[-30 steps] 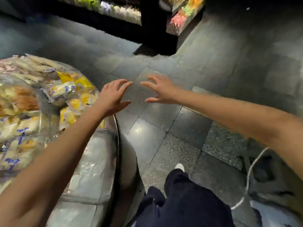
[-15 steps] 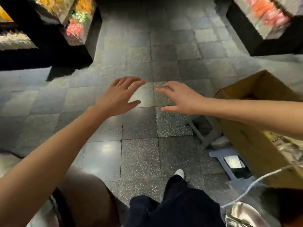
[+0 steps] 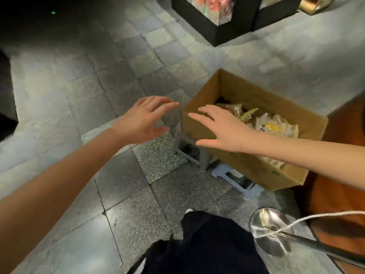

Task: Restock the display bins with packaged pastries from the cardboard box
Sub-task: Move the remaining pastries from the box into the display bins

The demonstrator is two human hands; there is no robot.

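Observation:
An open cardboard box stands on a small grey step stool at the right of the head view. Several packaged pastries in clear and yellow wrappers lie inside it. My right hand hovers over the box's near left corner, fingers straight and spread, holding nothing. My left hand is stretched out just left of the box above the floor, fingers straight and empty. The display bins are out of view.
Grey tiled floor spreads left and ahead. Dark display stands with colourful goods stand at the back right. A shiny metal pole base with a white cord lies at the lower right. My dark trouser leg is below.
The view has swung right, from the pastry bins on the left to the cardboard box. Both empty hands have moved along and now reach the box.

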